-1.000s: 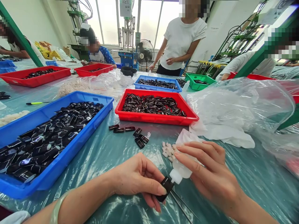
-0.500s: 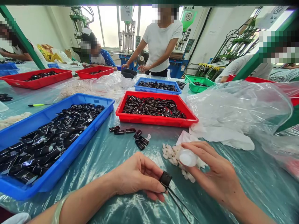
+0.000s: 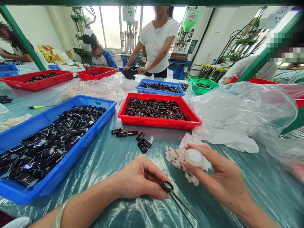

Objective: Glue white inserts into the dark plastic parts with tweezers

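Observation:
My left hand (image 3: 142, 180) pinches a small glossy black plastic piece (image 3: 167, 186) between thumb and forefinger, its oval hollow end facing up. Just below it, thin metal tweezers (image 3: 182, 207) run toward the bottom edge; I cannot tell whether they touch the piece. My right hand (image 3: 218, 174) grips a round, translucent white bottle (image 3: 194, 157) by its sides, with a flat circular face toward me. Under and beside that hand lies a heap of small whitish pieces (image 3: 175, 156). Several loose black pieces (image 3: 143, 145) rest on the table farther out.
A long blue tray (image 3: 106, 106) full of black pieces stands at left, and a red tray (image 3: 159, 123) of similar pieces is straight ahead. Clear plastic bags (image 3: 244, 107) bulge at right. Green posts (image 3: 263, 50) slant at both sides. Co-workers stand or sit across the table.
The black piece in my left hand has been turned so its hollow end shows. My right hand has tilted the bottle and shifted it slightly right. A co-worker opposite has leaned left.

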{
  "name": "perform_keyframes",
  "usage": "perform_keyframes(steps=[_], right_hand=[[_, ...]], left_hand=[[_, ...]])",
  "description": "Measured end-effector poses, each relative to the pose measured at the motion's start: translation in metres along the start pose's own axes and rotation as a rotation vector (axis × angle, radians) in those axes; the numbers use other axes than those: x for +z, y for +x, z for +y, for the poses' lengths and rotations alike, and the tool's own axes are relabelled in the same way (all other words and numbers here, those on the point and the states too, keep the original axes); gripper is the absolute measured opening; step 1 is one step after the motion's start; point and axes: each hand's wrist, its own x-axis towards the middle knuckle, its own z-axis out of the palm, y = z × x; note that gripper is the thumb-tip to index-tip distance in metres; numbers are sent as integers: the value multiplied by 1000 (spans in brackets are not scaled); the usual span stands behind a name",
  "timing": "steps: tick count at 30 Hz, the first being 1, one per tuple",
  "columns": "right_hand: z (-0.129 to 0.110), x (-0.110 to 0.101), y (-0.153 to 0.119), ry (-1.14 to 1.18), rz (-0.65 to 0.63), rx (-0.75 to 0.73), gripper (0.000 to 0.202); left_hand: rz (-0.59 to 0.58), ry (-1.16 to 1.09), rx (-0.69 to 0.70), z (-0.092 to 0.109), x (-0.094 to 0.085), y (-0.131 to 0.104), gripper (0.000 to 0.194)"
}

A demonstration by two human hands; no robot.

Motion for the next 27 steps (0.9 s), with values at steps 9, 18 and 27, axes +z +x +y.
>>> perform_keyframes(steps=[9, 18, 27], right_hand=[[30, -18, -20, 118, 76, 449, 39], [66, -40, -40, 121, 62, 553, 22], [68, -46, -53, -66, 248, 430, 52]], left_hand=[[26, -30, -10, 1, 1, 1, 19], [62, -45, -19, 1, 3, 2, 23], [73, 19, 10, 0, 2, 3, 26]])
